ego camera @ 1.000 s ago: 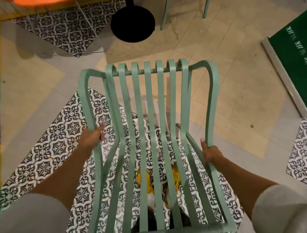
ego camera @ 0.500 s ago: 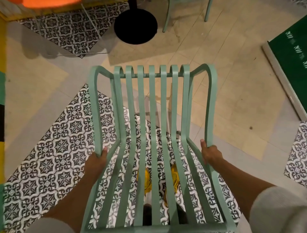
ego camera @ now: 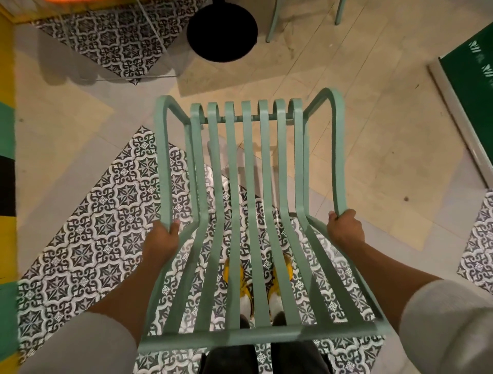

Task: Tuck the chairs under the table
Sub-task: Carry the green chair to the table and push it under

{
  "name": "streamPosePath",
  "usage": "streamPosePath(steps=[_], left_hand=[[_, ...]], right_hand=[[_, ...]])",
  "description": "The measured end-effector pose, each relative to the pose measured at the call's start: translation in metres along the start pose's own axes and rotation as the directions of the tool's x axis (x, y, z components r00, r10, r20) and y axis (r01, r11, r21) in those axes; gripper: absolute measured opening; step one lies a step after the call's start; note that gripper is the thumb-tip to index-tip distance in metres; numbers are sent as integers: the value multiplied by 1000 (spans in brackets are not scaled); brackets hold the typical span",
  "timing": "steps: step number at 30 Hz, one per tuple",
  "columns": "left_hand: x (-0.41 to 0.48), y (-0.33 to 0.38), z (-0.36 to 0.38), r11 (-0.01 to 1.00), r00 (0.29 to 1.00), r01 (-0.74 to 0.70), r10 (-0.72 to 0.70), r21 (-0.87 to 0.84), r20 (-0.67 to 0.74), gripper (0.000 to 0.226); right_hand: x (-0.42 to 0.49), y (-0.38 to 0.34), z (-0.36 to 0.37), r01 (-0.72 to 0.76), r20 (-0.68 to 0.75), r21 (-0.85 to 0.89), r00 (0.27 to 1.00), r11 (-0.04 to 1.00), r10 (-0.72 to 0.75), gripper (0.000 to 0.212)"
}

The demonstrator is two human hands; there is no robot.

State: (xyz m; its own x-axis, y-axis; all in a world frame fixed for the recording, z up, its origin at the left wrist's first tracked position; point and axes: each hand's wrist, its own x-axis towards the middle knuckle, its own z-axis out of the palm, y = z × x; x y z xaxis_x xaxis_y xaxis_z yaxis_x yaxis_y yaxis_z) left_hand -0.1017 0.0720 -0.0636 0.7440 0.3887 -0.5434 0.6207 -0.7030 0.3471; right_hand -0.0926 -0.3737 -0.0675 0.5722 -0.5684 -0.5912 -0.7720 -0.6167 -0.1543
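Observation:
A mint-green slatted metal chair (ego camera: 248, 187) fills the middle of the head view, seen from above and behind its backrest. My left hand (ego camera: 160, 240) is closed around the left armrest near its rear end. My right hand (ego camera: 345, 227) is closed around the right armrest at about the same height. The table's round black base (ego camera: 222, 32) stands on the floor straight ahead of the chair's front edge. An orange tabletop edge (ego camera: 69, 1) shows at the top left.
The legs of another green chair (ego camera: 273, 24) stand beyond the black base at the top right. A green board with a pale frame (ego camera: 469, 80) lies along the right. Patterned tiles (ego camera: 93, 227) cover the floor under the chair.
My left hand slid back along the left armrest and closed on it. The chair has shifted rightward and downward in view, and the table base looks larger.

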Motion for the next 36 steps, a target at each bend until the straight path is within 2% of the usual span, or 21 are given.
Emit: streamPosePath(steps=[3,12,20,31,33,34,36], left_hand=[[7,10,-3,1000,1000,-19,19,-11,-6,53],[10,18,-6,1000,1000,-17,17,-15,-7,54],[38,34,-15,998,999,-32,31,57,19,50],[45,34,-12,995,998,-61,58,77,38,38],[44,36,-13,995,997,-25,18,98,69,43],[41,36,-14,992,995,-29,17,123,94,51],[32,39,-19,971,987,-101,70,217,146,71]], right_hand=[[6,-9,-2,34,-34,-13,999,999,-34,36],[20,-28,-18,79,5,-75,997,994,-78,40],[38,-48,-23,140,9,-160,990,977,-141,43],[49,-53,-29,159,60,-111,986,981,-153,43],[42,-56,-32,205,41,-148,979,967,-201,48],[37,-58,-32,253,7,-222,966,942,-258,52],[23,-62,-34,343,-9,-349,929,872,-369,62]])
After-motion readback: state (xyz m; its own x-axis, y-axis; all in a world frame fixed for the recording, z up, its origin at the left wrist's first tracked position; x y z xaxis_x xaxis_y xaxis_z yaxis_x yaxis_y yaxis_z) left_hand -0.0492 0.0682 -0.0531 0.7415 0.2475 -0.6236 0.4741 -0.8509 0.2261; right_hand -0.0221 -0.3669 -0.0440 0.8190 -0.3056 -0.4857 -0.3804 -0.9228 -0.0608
